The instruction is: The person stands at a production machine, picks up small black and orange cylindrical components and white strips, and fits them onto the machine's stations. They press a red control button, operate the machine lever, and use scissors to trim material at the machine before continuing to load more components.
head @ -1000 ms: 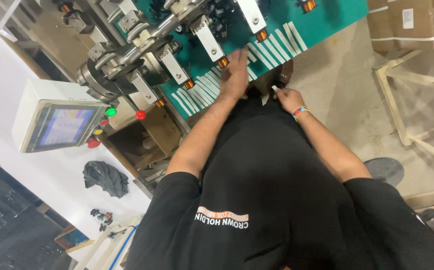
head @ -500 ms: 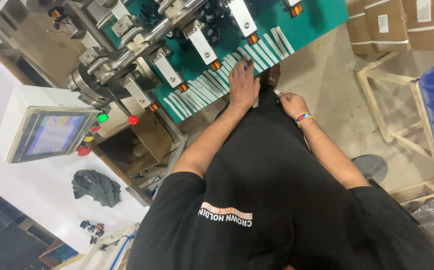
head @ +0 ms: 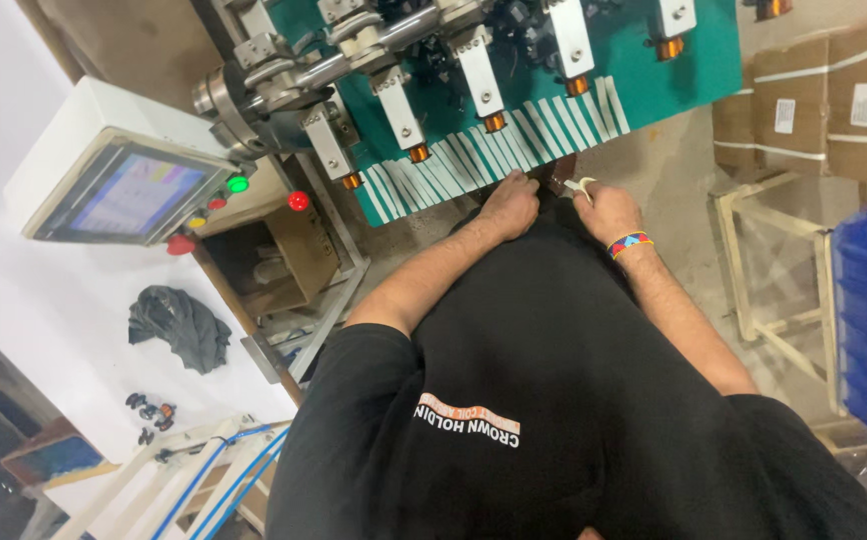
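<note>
Seen from above, the left hand [head: 510, 203] rests, fingers curled, on white strips [head: 474, 160] at the green worktop [head: 654, 85] edge (twelve o'clock). The right hand [head: 606, 208], just beside at one o'clock, pinches a small white strip [head: 581, 186]. Copper coils [head: 495, 122] sit above.

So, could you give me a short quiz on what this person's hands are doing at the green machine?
1. True or false: the right hand wears a colourful wristband.
2. Where does the left hand rest? A: at the striped edge of the green panel. B: on a touch screen. C: on a cardboard box.
3. Fill in: the right hand pinches a small strip whose colour is ___.

Key: 1 true; 2 A; 3 white.
</note>
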The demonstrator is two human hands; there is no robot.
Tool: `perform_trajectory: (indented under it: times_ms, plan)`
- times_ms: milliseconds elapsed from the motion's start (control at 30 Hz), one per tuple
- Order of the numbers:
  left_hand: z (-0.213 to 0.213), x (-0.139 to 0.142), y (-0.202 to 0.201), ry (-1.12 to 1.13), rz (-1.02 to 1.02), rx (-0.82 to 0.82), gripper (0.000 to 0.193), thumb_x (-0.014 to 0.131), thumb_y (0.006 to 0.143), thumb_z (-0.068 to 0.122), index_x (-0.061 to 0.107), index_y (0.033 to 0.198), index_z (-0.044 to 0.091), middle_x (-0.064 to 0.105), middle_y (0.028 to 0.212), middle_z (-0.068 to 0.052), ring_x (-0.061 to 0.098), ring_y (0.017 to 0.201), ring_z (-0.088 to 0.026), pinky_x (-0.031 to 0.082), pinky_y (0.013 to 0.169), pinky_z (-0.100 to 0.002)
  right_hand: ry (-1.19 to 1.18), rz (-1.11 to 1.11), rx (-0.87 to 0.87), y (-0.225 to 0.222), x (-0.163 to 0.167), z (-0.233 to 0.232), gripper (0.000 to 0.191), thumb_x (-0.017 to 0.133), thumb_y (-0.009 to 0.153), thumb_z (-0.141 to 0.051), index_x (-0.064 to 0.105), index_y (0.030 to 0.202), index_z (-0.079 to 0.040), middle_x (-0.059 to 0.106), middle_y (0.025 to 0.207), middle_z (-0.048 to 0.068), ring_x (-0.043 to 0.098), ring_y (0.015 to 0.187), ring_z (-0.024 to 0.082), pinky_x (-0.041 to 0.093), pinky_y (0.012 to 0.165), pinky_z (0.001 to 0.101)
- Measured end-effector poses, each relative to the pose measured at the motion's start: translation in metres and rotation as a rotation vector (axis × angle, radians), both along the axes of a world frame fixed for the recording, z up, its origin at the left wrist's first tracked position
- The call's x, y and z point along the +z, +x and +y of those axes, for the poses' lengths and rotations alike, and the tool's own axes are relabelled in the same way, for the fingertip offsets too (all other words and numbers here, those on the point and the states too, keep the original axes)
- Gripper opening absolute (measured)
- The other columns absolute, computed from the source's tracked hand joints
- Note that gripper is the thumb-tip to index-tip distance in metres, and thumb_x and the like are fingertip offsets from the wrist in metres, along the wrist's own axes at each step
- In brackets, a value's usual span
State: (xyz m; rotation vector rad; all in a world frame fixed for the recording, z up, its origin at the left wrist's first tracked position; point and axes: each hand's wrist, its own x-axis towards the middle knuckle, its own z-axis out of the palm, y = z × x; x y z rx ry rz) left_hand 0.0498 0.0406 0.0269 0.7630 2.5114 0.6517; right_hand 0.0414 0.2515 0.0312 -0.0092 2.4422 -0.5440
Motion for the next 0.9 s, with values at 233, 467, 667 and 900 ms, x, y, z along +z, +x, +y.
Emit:
perform_trajectory:
  times_ms: [233, 467, 667, 900]
  plan:
    - [-0.065, 0.005, 0.037, 0.377, -0.370, 0.573, 0.022, 0.069, 0.092, 0.028, 0.077, 0.100, 0.009, 0.072, 0.102, -0.014, 0.068, 0.098, -0.033, 0.053, 0.087, -0.045, -0.229, 0.644, 0.692, -0.033, 0.017, -0.094, 0.024, 0.065, 0.085, -0.018, 0.071, 0.103, -0.003, 0.074, 0.096, 0.017, 0.071, 0.103, 0.033, 0.051, 0.102, 0.0460]
    - [-0.117, 0.010, 0.098, 0.321, -0.369, 1.061, 0.027, 0.070, 0.091, 0.032, 0.075, 0.103, 0.009, 0.075, 0.101, -0.014, 0.074, 0.095, -0.031, 0.058, 0.085, -0.042, 0.010, 0.980, 1.082, -0.069, 0.018, -0.209, 0.045, 0.068, 0.079, -0.023, 0.065, 0.120, -0.005, 0.060, 0.147, 0.013, 0.048, 0.146, 0.027, 0.035, 0.120, 0.0482]
    - [-0.119, 0.011, 0.150, 0.184, -0.703, 1.351, 0.029, 0.062, 0.093, 0.030, 0.074, 0.100, 0.005, 0.074, 0.096, -0.020, 0.073, 0.091, -0.039, 0.055, 0.079, -0.048, -0.314, 0.675, 0.840, -0.094, 0.012, -0.172, 0.066, 0.069, 0.080, -0.022, 0.057, 0.142, -0.005, 0.053, 0.141, 0.025, 0.041, 0.140, 0.045, 0.036, 0.113, 0.0574]
    - [-0.063, 0.009, 0.142, 0.262, -1.011, 1.650, 0.032, 0.057, 0.090, 0.024, 0.075, 0.095, -0.003, 0.075, 0.094, -0.026, 0.074, 0.091, -0.044, 0.052, 0.073, -0.053, -0.010, 0.864, 0.560, -0.212, 0.042, -0.052, 0.042, 0.078, 0.077, -0.028, 0.064, 0.109, -0.005, 0.058, 0.126, 0.024, 0.056, 0.119, 0.045, 0.045, 0.100, 0.0552]
